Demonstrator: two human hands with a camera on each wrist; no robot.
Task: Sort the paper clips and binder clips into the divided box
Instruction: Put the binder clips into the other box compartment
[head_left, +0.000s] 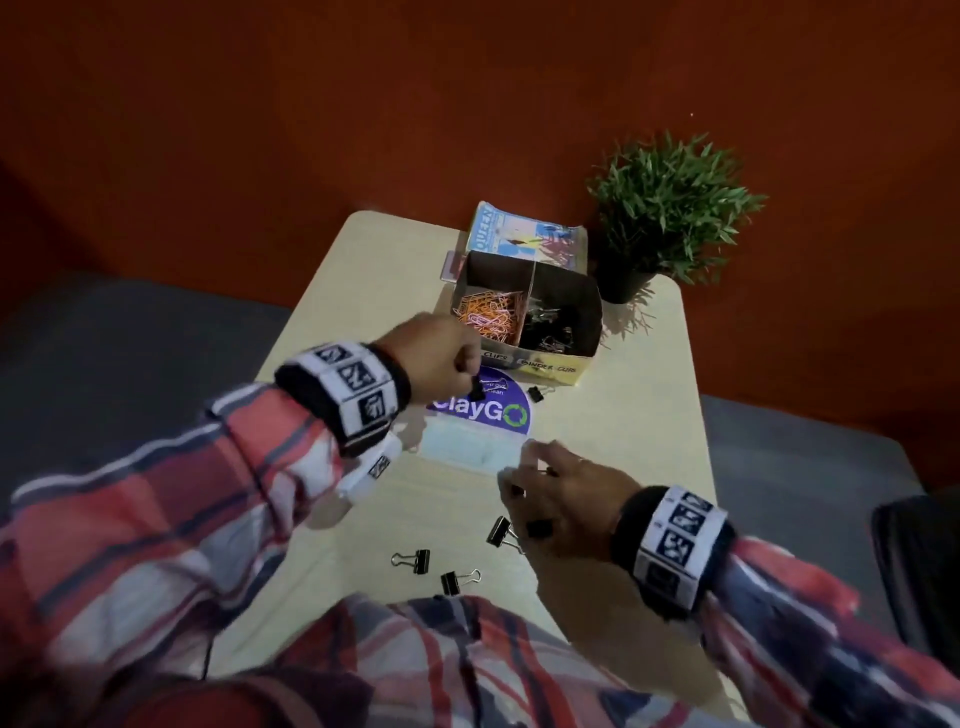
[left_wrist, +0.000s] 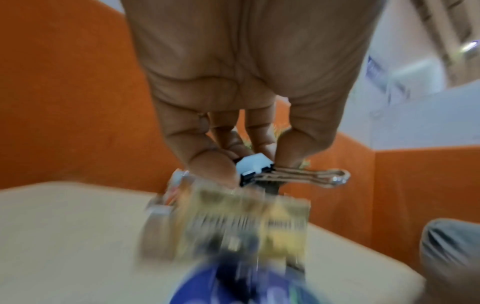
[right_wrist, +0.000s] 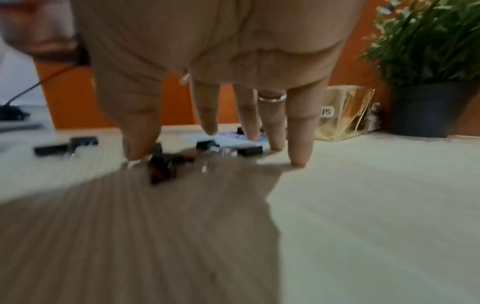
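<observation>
A: Fig. item 1, small black steel binder clip with folded wire handles. Where is it?

B: Pinched in the left hand, thumb vs. forefinger on the black body, wire loops sticking out to one side. It hangs above the bench, just short of the open-topped cardboard divided box.

A: How will it handle?

B: Judged light, rigid, springy steel; smooth lacquer may slip, so hold the flat body faces, not the wire loops, which pivot.

A: Box contents?

B: Left compartment: orange and pink wire paper clips. Right compartment, labelled for binder clips: dark binder clips.

A: Right hand?

B: Low over the pale wood-grain bench, fingers spread and straight, tips at or near the surface, holding nothing. Loose black binder clips lie beneath and beside it, approx. half a dozen; blur hides an exact count.

A: Surroundings?

B: Round blue sticker, potted green plant, printed booklet behind the box.
</observation>
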